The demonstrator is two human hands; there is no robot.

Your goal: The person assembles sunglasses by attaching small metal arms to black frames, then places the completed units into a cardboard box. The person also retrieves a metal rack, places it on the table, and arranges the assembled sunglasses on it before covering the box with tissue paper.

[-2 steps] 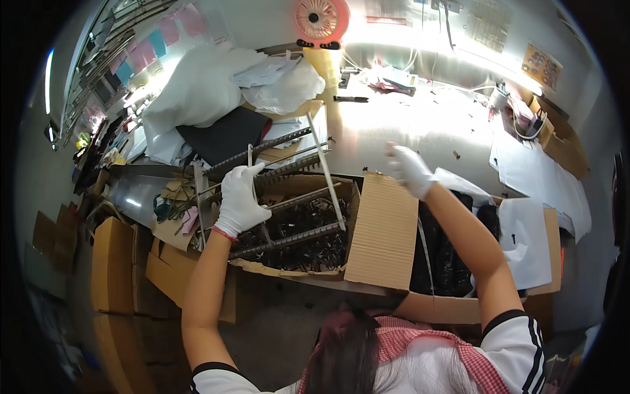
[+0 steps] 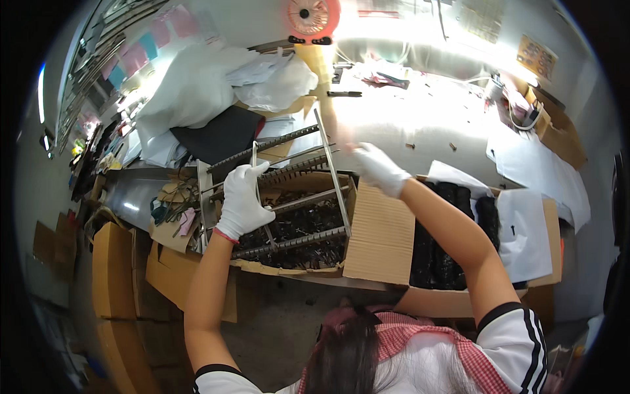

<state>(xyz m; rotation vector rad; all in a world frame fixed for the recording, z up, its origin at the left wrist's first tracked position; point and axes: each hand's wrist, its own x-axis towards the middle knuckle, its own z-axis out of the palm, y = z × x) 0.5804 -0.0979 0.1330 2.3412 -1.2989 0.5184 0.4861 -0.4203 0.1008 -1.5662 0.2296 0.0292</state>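
A metal rack with toothed, spring-like bars is tilted over an open cardboard box full of small black parts. My left hand, in a white glove, is closed around a crossbar of the rack at its middle. My right hand, also gloved, is in the air just right of the rack's right side bar and apart from it. Its fingers point left toward the rack, with the tips smeared by motion. Whether anything small is between them cannot be made out.
Right of the rack, a second box holds black wrapped bundles and white sheets. Small screws and a black pen lie on the metal table. A pink fan stands at the back, near white plastic bags.
My right hand has moved left toward the rack, away from the tabletop. My left hand stays on the rack. The whole view has shifted slightly.
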